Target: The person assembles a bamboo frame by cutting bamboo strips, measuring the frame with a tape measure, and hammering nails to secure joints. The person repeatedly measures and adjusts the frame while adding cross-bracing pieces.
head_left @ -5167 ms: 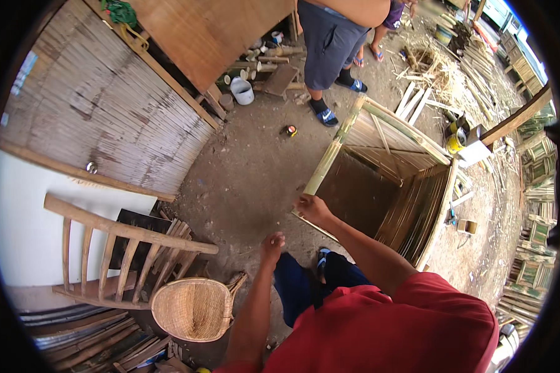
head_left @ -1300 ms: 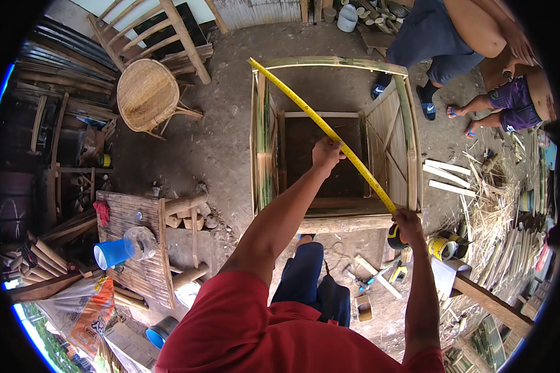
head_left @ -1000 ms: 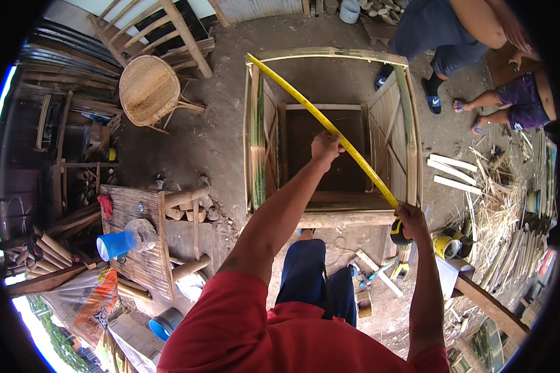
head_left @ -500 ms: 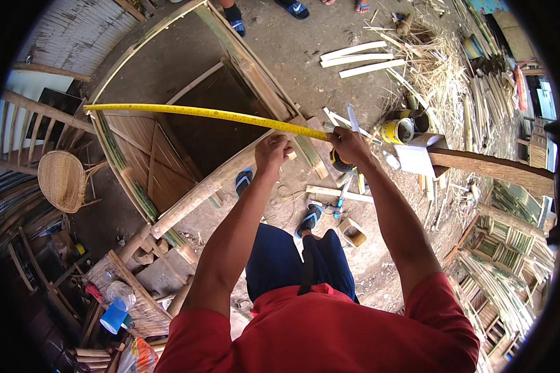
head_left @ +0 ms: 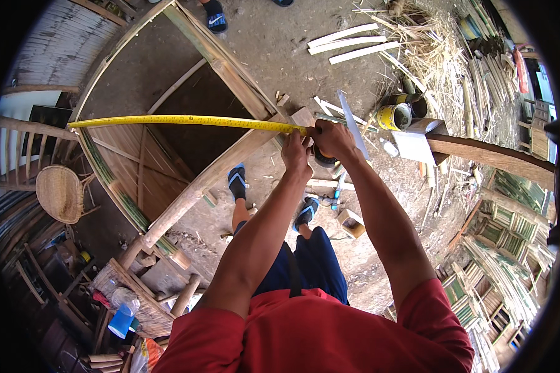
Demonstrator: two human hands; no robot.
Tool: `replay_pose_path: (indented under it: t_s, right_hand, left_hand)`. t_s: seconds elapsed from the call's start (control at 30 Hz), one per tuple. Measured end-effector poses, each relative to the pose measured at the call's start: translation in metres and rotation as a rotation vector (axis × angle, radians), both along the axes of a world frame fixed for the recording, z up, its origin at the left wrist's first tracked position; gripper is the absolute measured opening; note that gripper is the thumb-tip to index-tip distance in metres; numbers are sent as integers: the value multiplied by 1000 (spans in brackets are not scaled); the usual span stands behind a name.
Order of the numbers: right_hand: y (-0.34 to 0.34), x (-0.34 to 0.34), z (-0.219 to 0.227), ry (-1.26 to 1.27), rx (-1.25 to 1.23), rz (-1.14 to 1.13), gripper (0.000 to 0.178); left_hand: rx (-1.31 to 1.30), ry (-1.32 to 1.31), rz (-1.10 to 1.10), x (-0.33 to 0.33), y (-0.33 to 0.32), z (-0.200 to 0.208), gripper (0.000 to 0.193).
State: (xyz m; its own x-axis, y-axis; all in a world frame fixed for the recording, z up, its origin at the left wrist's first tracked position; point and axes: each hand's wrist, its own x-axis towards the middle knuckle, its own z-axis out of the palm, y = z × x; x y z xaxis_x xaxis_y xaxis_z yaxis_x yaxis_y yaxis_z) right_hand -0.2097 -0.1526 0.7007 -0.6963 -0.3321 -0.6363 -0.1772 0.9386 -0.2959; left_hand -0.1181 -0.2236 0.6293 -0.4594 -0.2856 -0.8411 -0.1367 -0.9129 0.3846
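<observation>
A yellow tape measure [head_left: 190, 119] stretches across a bamboo and wood frame [head_left: 190, 177], its far end at the frame's left corner. My right hand [head_left: 335, 140] is closed around the tape's dark case, which shows only partly below the fingers. My left hand [head_left: 297, 154] is close beside it, fingers curled and pressed against the blade near the case; its fingertips are partly hidden. A long pale flat strip [head_left: 353, 126] stands out just beyond my right hand. On the ground below lies a blue-handled tool [head_left: 338, 191].
A wooden beam [head_left: 491, 158] juts in from the right, near a yellow can [head_left: 394, 117]. Pale slats [head_left: 354, 42] and shavings [head_left: 432, 50] cover ground beyond. A small wooden box [head_left: 351, 223] sits by my feet. A woven chair [head_left: 60, 194] stands left; another person's foot [head_left: 216, 17] shows at top.
My left hand has moved right and up to the tape blade, next to my right hand. My right hand and the tape case have shifted slightly left in view.
</observation>
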Motion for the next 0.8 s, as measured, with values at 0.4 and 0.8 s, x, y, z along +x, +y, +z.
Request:
replay_pose_path:
  t_s: [0.4, 0.8]
  right_hand:
    - [-3, -4, 1, 20, 16, -22, 54]
    - [27, 4, 2, -308, -408, -20, 70]
  left_hand:
    - [239, 164, 191, -14, 10, -8, 49]
    - [279, 228, -24, 31, -1, 36, 46]
